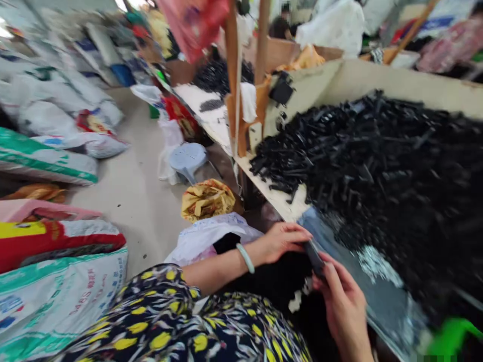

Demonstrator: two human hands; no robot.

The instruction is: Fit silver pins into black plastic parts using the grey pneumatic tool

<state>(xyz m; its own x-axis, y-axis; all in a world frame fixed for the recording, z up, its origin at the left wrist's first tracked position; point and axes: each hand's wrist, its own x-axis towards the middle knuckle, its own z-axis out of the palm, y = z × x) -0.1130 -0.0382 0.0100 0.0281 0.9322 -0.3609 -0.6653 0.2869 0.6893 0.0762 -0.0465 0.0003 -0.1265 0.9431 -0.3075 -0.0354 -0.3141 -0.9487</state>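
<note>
A dark, flat, elongated plastic piece is held between both hands, over my lap by the table edge. The fingers of my left hand, a pale bangle on its wrist, close on its upper end. My right hand pinches the lower end between thumb and fingers. What exact part it is, I cannot make out. To the right, a large heap of black plastic pieces covers the table. A grey-blue cloth lies along the table's near edge, with a small pile of pale bits beside the heap.
White sacks and printed bags crowd the floor at left. A light blue stool, a yellow bag and an open white sack stand near the table. Wooden posts rise at its corner. A person is at the back.
</note>
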